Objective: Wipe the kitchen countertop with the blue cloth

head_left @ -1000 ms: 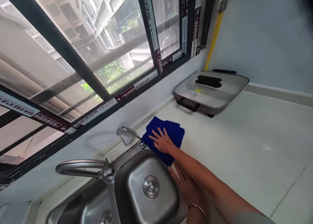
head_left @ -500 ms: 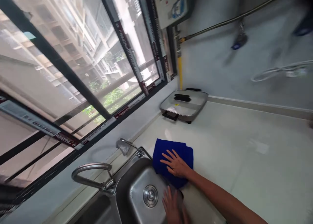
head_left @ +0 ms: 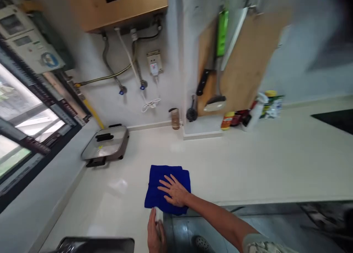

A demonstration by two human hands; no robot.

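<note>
A folded blue cloth (head_left: 154, 188) lies on the white counter near its front edge. My right hand (head_left: 175, 191) rests flat on top of it, fingers spread. Just below the cloth, my left hand (head_left: 156, 232) is at the counter's edge, its fingertips near the cloth's lower border. The left fingers are stretched out with the thumb apart, and nothing shows in them.
An electric pan with a glass lid (head_left: 106, 144) stands at the back left. The sink (head_left: 96, 245) is at the lower left. Along the wall are a brown jar (head_left: 175, 118), a cutting board (head_left: 242, 65), hanging utensils and a spray bottle (head_left: 255, 113).
The view has swung right, away from the window. The cloth, with my right hand on it, is now farther from the sink. My left hand has moved from over the sink to the counter edge.
</note>
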